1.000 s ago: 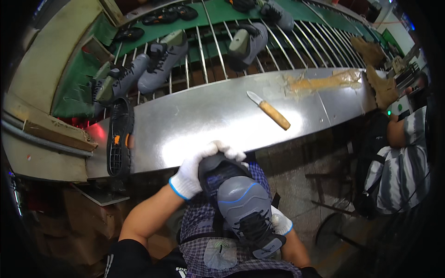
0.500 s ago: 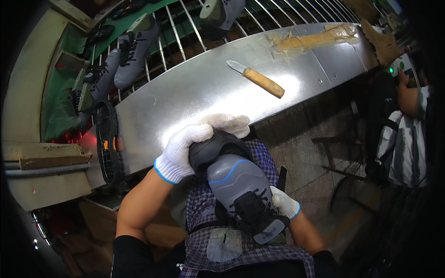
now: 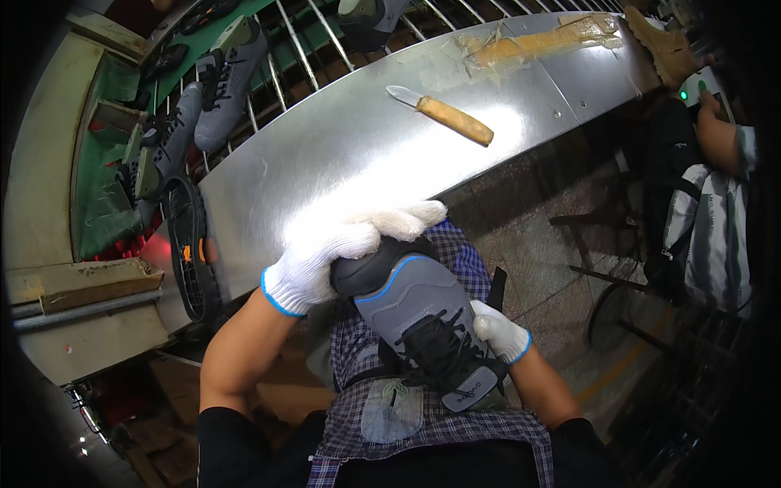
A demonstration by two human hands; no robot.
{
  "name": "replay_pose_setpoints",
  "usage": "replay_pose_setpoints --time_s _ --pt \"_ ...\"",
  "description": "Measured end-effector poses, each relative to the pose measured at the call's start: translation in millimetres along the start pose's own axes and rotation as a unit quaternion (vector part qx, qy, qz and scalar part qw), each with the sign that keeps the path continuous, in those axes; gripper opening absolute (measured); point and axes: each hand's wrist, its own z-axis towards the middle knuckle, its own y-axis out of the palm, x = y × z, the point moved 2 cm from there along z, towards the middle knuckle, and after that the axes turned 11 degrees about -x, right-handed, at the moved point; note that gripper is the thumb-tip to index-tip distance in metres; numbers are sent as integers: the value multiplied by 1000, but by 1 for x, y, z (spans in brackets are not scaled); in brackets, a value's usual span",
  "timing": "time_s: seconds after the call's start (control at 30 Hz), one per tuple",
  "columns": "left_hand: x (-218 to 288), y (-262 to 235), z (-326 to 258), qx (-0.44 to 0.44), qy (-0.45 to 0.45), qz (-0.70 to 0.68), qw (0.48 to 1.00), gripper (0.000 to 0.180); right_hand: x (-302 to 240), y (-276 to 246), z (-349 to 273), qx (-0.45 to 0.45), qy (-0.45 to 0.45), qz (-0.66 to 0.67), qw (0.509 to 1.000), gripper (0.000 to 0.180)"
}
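Observation:
A grey shoe upper point(image 3: 423, 301) with black laces and a blue line across its toe rests in front of my body, toe pointing away. A black rubber sole point(image 3: 358, 275) wraps around its toe end. My left hand point(image 3: 325, 256), in a white knit glove, curls over the far side of the sole's toe. My right hand point(image 3: 498, 332), gloved too, grips the shoe's right side with the thumb on top; its other fingers are hidden beneath. The sole's heel part is out of sight under the shoe.
On the metal bench point(image 3: 309, 179) lies a knife point(image 3: 454, 120) with a wooden handle. Another black sole point(image 3: 191, 252) leans at the bench's left end. Several grey shoes point(image 3: 232, 85) sit on the roller rack point(image 3: 297, 49) beyond. A co-worker's arm point(image 3: 720, 142) holds a tan boot-shaped piece point(image 3: 661, 53) at right.
The gap between the sole's toe and the upper has closed, with the upper's toe now against the sole. My right hand still grips the shoe's side. The whole view has shifted slightly.

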Motion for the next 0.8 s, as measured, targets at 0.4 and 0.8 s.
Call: replay_pose_setpoints --time_s 0.4,0.8 --pt "-19 -18 21 148 -45 -137 978 29 -12 11 -7 59 11 -8 998 106" --pt "-24 -32 -10 246 -71 -174 951 34 23 -3 -11 87 10 40 995 102"
